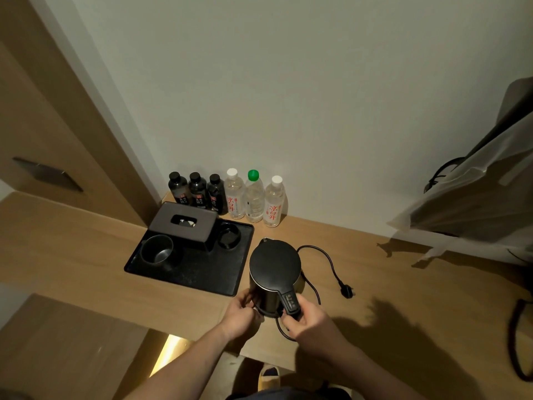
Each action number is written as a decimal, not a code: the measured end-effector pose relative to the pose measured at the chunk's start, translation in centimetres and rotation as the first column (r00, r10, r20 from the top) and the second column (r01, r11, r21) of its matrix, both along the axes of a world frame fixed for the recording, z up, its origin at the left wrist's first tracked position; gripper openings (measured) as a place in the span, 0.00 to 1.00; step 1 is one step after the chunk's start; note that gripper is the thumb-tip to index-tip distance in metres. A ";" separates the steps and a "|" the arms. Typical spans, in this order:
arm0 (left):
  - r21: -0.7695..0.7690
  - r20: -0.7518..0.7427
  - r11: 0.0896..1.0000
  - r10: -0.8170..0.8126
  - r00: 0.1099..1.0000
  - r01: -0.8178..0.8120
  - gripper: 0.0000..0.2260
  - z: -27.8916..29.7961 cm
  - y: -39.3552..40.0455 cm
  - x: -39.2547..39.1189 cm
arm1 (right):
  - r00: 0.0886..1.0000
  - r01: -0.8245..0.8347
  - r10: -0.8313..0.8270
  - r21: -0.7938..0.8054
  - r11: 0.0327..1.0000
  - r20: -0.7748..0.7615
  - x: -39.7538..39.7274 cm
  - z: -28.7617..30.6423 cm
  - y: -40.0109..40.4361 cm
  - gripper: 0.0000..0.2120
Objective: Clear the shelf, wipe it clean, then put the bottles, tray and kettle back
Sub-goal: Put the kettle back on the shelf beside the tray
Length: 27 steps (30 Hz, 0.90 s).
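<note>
The wooden shelf (375, 255) carries everything, so this looks like either the first step of clearing or the last of putting back; I cannot tell which. The black tray (202, 269) sits left of centre with a tissue box (184, 223), a cup (157, 251) and a small dish (228, 235) on it. Just beside its right edge stands the kettle (274, 267), near the front edge. The left hand (242, 313) grips its body and the right hand (302, 316) grips its handle. Six bottles (253, 194) line the wall behind the tray. The loose cord (326, 255) and plug (347, 291) trail right and would likely drag if the kettle is lifted, so gather them first.
</note>
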<state>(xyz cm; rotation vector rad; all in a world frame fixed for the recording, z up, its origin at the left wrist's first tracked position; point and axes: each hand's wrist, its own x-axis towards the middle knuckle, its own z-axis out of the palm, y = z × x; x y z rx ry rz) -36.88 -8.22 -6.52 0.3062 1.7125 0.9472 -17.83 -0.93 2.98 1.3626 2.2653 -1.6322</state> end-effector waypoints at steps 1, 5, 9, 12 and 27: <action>0.004 0.005 1.000 -0.001 1.000 0.001 0.26 -0.6 -0.1 -0.1 | 1.000 0.006 -0.006 0.010 1.000 0.011 0.1 -0.2 -0.2 0.08; -0.032 -0.005 0.997 -0.069 0.998 0.069 0.28 0.1 -0.2 0.0 | 0.995 0.005 -0.017 0.118 0.993 0.098 2.0 -0.9 0.1 0.03; -0.081 -0.097 0.980 -0.191 0.977 0.183 0.28 1.1 -0.4 0.6 | 0.985 -0.047 0.015 0.178 0.983 0.173 3.1 -0.8 0.4 0.06; -0.027 -0.086 0.977 -0.212 0.974 0.210 0.33 1.7 -0.3 1.0 | 0.984 -0.089 0.062 0.163 0.983 0.165 2.0 -0.2 0.3 0.03; -0.043 0.005 0.989 -0.144 0.990 0.144 0.31 3.3 0.3 1.2 | 0.958 0.279 -0.275 -0.053 0.959 0.078 4.0 -3.9 3.4 0.20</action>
